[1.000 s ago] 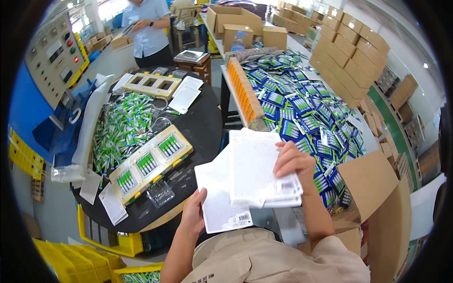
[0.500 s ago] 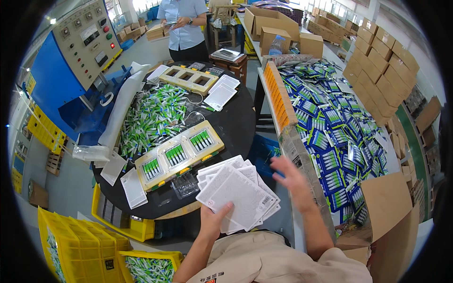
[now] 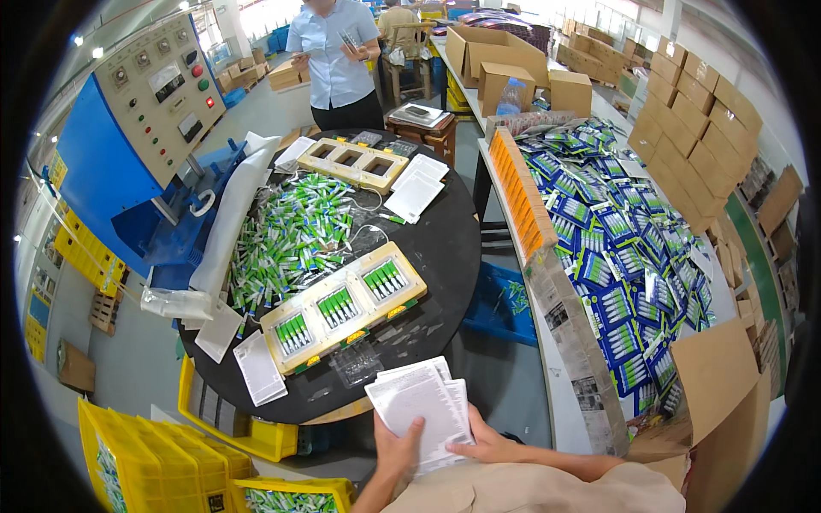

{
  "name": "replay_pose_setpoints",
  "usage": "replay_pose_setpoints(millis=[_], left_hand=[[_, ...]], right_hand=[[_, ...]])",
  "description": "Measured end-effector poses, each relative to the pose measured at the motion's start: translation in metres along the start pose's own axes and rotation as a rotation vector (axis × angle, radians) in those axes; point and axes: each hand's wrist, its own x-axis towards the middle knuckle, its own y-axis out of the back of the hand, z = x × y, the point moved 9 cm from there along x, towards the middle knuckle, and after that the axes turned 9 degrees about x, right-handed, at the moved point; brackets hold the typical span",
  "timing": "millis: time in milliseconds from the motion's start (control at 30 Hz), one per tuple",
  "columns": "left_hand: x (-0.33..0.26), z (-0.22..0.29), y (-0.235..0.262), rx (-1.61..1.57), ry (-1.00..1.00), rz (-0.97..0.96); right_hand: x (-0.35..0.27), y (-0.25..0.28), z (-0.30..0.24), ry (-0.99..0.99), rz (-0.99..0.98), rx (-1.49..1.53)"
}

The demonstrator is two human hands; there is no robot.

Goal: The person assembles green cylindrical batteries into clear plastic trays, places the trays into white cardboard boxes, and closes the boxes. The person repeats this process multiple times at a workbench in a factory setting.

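Observation:
A stack of white printed cards [image 3: 419, 400] is held close to my body at the near edge of the round table. My left hand [image 3: 398, 445] grips it from the left, thumb lying over the top card. On the stack's lower right edge, my right hand [image 3: 486, 443] closes with its fingers against the cards. Just beyond, a cream tray [image 3: 308, 350] with three windows lies on the black tabletop [image 3: 436, 274]. Each window holds a row of slim green-and-white tubes [image 3: 337, 308]. Clear plastic blisters [image 3: 355, 366] lie at the tray's near side.
A heap of loose tubes [image 3: 286, 231] covers the table's left half, beside a blue machine [image 3: 107, 162]. A second cream tray [image 3: 355, 162] sits farther back. Blue-backed packs [image 3: 616, 248] are piled on the right bench. Yellow crates [image 3: 154, 453] stand lower left. A person [image 3: 332, 60] stands beyond.
My right hand has come in from the right and now holds the stack's edge. The fanned cards are squarer and nearer my body. The person beyond has raised a hand holding something.

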Motion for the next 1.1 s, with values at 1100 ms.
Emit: replay_pose_setpoints(millis=[1100], left_hand=[[0.191,0.013,-0.050,-0.128,0.424,-0.008]], right_hand=[[0.317,0.145,-0.096,0.036,-0.009,0.022]])
